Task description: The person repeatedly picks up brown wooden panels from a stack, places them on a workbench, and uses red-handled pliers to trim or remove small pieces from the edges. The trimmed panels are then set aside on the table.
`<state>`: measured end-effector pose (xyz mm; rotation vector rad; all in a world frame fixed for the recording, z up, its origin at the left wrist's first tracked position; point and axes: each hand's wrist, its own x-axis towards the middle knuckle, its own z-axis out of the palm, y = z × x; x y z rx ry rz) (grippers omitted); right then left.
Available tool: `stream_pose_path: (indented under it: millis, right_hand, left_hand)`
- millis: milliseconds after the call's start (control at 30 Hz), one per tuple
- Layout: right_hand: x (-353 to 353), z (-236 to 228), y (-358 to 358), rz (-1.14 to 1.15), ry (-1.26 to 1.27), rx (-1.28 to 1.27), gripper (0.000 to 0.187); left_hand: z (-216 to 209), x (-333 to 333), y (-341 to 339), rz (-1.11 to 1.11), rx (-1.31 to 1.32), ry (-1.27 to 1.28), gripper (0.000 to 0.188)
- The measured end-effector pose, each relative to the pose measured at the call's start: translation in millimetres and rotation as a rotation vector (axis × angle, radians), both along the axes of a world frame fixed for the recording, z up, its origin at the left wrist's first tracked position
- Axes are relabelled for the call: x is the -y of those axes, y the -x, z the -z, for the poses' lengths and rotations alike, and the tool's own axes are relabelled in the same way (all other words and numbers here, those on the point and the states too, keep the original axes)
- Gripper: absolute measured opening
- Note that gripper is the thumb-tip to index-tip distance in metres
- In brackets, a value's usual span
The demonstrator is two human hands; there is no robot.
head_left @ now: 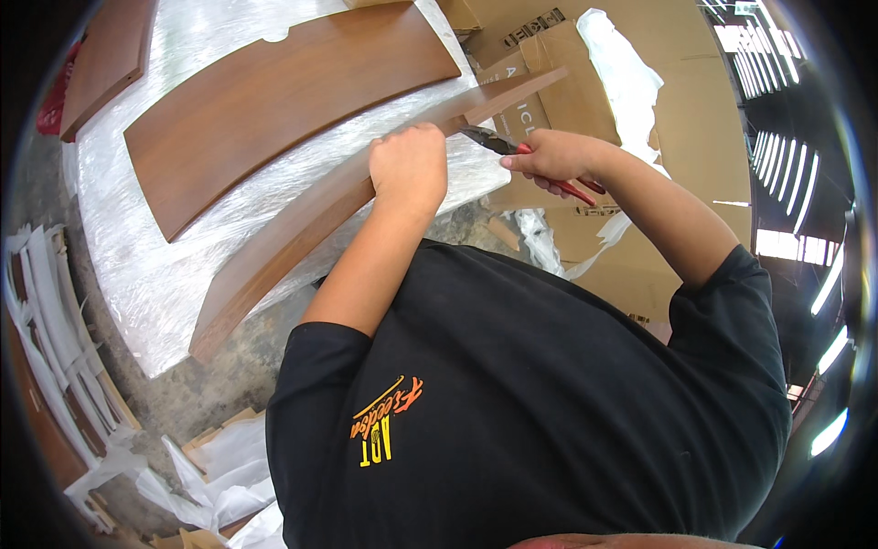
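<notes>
My left hand (409, 169) is closed over the edge of a long curved wooden board (279, 261), which rests tilted at the near side of a plastic-wrapped surface (151, 316). In my right hand (556, 156) is a pair of pliers (489, 140) with red handles and dark jaws. The jaws point left and meet the board's edge just right of my left hand; what lies between them is too small to tell. Beyond the board, a wide curved brown wooden panel (293, 101) lies flat on the wrapped surface.
Another brown wooden panel (108, 64) lies at the far left. Large cardboard boxes (681, 119) stand at the right, with white wrapping (622, 78) hanging over one. At the lower left, wrapped boards (69, 339) and loose white packing sheets (233, 457) lie on the concrete floor.
</notes>
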<state>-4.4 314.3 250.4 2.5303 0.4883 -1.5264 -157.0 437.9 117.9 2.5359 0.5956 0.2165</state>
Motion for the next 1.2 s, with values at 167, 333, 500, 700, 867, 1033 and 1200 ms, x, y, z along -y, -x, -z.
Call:
stream_pose_path:
  millis: [167, 333, 500, 700, 867, 1033, 1200]
  right_hand:
    - [17, 9, 6, 0.228, -0.065, -0.123, 0.043]
    - [33, 15, 10, 0.642, -0.234, -0.438, 0.039]
    - [62, 2, 19, 0.334, -0.521, -0.909, 0.041]
    - [60, -1, -48, 0.773, -0.956, -0.876, 0.057]
    - [-11, -24, -162, 0.777, -1.267, -0.48, 0.059]
    - [-142, -13, -329, 0.417, -1.169, -0.821, 0.056]
    - [-263, 77, -435, 0.748, -1.036, -0.818, 0.041]
  left_hand:
    - [-8, 0, 6, 0.025, -0.071, 0.047, 0.011]
    - [-19, -1, 1, 0.018, -0.077, 0.042, 0.011]
    - [-23, -7, -21, -0.014, -0.057, -0.02, 0.01]
    - [-32, -3, -40, -0.027, 0.01, -0.038, 0.018]
    - [-68, 22, -54, -0.026, 0.0, -0.114, 0.023]
    - [-119, 35, -75, -0.078, -0.075, -0.074, 0.028]
    - [-113, 42, -92, -0.116, -0.081, -0.119, 0.028]
